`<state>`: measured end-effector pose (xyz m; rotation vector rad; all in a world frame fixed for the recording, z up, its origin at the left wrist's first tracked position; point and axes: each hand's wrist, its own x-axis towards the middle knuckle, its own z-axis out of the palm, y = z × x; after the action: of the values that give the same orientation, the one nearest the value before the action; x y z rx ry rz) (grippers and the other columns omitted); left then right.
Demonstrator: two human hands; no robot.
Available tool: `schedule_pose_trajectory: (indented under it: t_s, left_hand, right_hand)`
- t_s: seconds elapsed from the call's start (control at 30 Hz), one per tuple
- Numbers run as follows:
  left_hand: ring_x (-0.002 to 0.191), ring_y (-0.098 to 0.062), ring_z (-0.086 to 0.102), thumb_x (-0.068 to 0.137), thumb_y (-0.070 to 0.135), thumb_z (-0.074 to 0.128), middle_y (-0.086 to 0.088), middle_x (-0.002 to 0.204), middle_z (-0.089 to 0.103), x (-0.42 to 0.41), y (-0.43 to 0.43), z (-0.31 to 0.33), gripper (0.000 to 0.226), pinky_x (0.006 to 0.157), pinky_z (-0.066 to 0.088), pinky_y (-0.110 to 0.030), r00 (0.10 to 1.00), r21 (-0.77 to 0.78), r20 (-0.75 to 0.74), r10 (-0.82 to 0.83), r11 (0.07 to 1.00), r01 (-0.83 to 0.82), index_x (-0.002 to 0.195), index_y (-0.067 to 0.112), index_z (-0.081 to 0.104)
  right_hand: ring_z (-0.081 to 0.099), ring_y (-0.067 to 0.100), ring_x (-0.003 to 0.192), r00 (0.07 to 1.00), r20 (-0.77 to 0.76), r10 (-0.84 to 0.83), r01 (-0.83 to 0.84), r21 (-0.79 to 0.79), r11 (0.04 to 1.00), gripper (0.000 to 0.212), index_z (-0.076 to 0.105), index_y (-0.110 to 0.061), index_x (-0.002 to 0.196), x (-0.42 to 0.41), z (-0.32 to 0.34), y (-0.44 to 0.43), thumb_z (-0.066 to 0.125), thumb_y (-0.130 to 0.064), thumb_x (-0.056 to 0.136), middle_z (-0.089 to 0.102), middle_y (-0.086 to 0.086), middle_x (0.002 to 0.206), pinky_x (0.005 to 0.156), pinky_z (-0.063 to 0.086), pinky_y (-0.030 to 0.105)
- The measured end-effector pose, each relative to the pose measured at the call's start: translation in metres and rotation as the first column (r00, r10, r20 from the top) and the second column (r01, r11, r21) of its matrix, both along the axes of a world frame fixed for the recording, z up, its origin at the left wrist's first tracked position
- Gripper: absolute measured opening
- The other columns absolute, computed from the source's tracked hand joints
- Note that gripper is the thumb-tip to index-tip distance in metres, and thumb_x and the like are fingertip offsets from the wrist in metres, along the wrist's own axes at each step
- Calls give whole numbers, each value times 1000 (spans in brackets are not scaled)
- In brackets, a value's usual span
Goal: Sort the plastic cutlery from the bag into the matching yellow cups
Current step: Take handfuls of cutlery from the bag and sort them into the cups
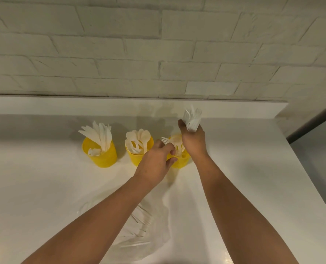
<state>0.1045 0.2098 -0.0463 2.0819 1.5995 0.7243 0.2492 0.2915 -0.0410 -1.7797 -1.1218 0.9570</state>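
No legible text, label, brand, number or sign anywhere. Plain unprinted yellow on the three cups (103, 159), plain white on the cutlery (101, 134), the bench (44, 178) and the brick wall (158, 54). Too blurred on the clear bag (148, 225) to tell any print.
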Motion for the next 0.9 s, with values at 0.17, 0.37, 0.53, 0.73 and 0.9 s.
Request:
schedule_pose_trajectory:
  t_s: [0.17, 0.37, 0.53, 0.73, 0.9]
  left_hand:
    - [80, -24, 65, 91, 24, 76, 2, 105, 51, 0, 3, 0, 17, 75, 58, -41, 999, -3, 23, -24, 1000, 24, 102, 19, 64]
    - [79, -24, 63, 91, 23, 77, -1, 104, 51, -4, 5, -2, 18, 75, 58, -42, 999, 1, 16, -33, 999, 33, 102, 19, 64]
    - [78, -23, 63, 91, 24, 76, -1, 104, 50, -7, 9, -2, 17, 76, 59, -41, 998, -2, 7, -67, 998, 67, 103, 20, 64]
    - [80, -21, 65, 91, 23, 76, 0, 104, 50, -11, 10, -3, 17, 77, 59, -40, 996, -9, 31, -79, 997, 80, 103, 21, 65]
    - [80, -21, 68, 92, 25, 75, 0, 108, 53, -13, 9, -6, 18, 77, 60, -39, 997, -17, 40, -71, 997, 72, 106, 24, 64]
  right_hand:
    - [63, 32, 98, 993, 99, 57, -66, 91, 994, 27, 54, -40, 86, -2, 5, -24, 68, -62, 79, 61, 5, 96, 91, 52, 53]
    - [68, 9, 98, 976, -19, 217, -208, 219, 953, 53, 52, -30, 118, 14, -6, -41, 87, -33, 79, 62, 7, 111, 83, 56, 27]
    - [60, 1, 111, 967, -85, 241, -210, 275, 938, 75, 44, -30, 136, 28, -5, -49, 89, -26, 76, 56, -4, 127, 83, 49, 12]
    - [57, 9, 123, 971, 50, 232, -235, 351, 906, 57, 52, -28, 136, 30, 1, -51, 75, -39, 85, 56, -16, 136, 100, 46, 25]
    - [61, 9, 117, 941, 201, 271, -320, 276, 906, 33, 63, -24, 131, 28, -6, -47, 62, -28, 99, 67, -8, 127, 102, 50, 32]
